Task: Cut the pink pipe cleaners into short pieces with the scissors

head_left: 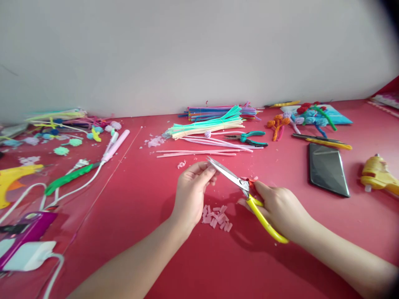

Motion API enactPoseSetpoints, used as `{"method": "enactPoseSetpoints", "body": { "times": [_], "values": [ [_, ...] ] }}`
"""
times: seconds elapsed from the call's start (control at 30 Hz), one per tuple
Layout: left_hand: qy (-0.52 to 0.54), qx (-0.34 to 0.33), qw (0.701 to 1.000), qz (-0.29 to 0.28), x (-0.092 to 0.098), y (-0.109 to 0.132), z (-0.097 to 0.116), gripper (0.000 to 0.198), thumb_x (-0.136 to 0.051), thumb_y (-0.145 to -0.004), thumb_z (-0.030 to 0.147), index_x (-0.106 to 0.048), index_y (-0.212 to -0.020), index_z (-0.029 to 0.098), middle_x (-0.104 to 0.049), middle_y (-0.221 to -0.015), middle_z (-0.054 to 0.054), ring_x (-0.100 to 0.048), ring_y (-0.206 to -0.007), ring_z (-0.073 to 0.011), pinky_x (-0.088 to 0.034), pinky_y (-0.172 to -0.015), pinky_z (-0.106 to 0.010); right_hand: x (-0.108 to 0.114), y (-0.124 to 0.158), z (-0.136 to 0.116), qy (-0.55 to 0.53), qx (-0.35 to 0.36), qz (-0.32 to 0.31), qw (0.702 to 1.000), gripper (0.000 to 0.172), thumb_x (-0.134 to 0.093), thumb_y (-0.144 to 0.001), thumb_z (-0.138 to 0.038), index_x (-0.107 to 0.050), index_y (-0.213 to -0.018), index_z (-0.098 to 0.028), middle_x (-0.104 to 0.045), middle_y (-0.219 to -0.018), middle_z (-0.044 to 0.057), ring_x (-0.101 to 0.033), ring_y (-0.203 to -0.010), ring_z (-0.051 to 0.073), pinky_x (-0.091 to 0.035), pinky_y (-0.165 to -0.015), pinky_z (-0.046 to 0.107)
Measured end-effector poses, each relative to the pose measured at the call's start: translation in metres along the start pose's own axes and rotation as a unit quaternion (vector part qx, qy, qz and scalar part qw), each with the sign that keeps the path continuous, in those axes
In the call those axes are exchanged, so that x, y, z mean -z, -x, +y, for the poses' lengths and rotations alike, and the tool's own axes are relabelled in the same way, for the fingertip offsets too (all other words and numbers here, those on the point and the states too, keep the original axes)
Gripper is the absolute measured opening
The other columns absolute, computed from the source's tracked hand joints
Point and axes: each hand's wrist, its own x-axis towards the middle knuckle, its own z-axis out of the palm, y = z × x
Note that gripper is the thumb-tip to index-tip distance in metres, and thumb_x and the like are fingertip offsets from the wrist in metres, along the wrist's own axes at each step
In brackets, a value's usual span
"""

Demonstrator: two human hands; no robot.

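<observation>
My right hand [280, 207] grips a pair of scissors [229, 172] with yellow and orange-red handles, and the blades point up and left. Their tips reach the fingers of my left hand [193, 187], which are pinched together. Whatever sits in that pinch is too small and covered to make out. Below, between both hands, lies a loose heap of short pale pink pieces [216, 216] on the red table. Beyond my fingers, several long pale pink pipe cleaners [199, 153] lie side by side, with small pink fluff scraps [181, 164] near them.
Bundled mint and cream pipe cleaners [212, 122] lie at the back beside teal-handled pliers [246, 136]. On the right are a black phone [328, 169] and a yellow glue gun [378, 174]. Cables, a green-handled tool [68, 179] and a purple-and-white power strip [28, 245] occupy the left.
</observation>
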Motion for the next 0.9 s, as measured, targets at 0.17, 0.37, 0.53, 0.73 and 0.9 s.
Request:
{"method": "enactPoseSetpoints", "body": {
  "times": [0.17,0.37,0.53,0.73,0.9],
  "values": [
    [-0.004,-0.004,1.0,-0.004,0.0,0.0,0.0,0.008,-0.06,-0.066,0.017,-0.061,-0.073,0.014,-0.057,-0.067,0.0,-0.049,-0.059,-0.0065,-0.038,-0.057,-0.02,0.0,0.0,0.0,-0.006,-0.007,-0.005,1.0,0.03,-0.036,-0.076,-0.049,-0.038,-0.067,-0.021,-0.048,-0.049,-0.002,-0.041,-0.039,0.01,-0.018,-0.042,0.022],
    [-0.009,-0.005,1.0,-0.012,0.001,-0.001,0.001,0.008,-0.06,-0.066,0.018,-0.061,-0.073,0.014,-0.056,-0.066,0.0,-0.048,-0.058,-0.0057,-0.038,-0.057,-0.019,0.003,-0.003,0.0,-0.054,-0.048,-0.015,0.997,0.031,-0.04,-0.074,-0.048,-0.038,-0.062,-0.02,-0.04,-0.044,-0.004,-0.03,-0.038,0.007,-0.019,-0.042,0.021],
    [-0.058,0.06,0.993,-0.087,-0.003,0.003,-0.002,0.012,-0.058,-0.07,0.023,-0.061,-0.077,0.014,-0.058,-0.069,-0.002,-0.051,-0.061,-0.0077,-0.04,-0.058,-0.02,0.011,-0.009,-0.005,-0.232,-0.098,-0.044,0.967,0.027,-0.047,-0.07,-0.044,-0.046,-0.063,-0.018,-0.041,-0.049,-0.004,-0.033,-0.044,0.007,-0.023,-0.041,0.019],
    [-0.136,0.165,0.96,-0.181,-0.011,0.013,-0.001,0.018,-0.056,-0.069,0.031,-0.061,-0.073,0.014,-0.057,-0.065,-0.002,-0.049,-0.053,-0.0072,-0.04,-0.052,-0.02,0.025,-0.008,-0.014,-0.483,-0.16,-0.048,0.86,0.022,-0.048,-0.072,-0.039,-0.052,-0.075,-0.018,-0.039,-0.044,-0.007,-0.034,-0.038,0.006,-0.027,-0.037,0.018],
    [-0.173,0.236,0.934,-0.208,-0.013,0.019,-0.003,0.028,-0.055,-0.068,0.04,-0.059,-0.075,0.014,-0.052,-0.062,-0.001,-0.037,-0.035,-0.0027,-0.037,-0.037,-0.021,0.031,-0.006,-0.017,-0.519,-0.154,-0.062,0.838,0.013,-0.049,-0.071,-0.032,-0.05,-0.071,-0.018,-0.038,-0.041,-0.008,-0.035,-0.036,0.005,-0.029,-0.036,0.017]
  ]
}}
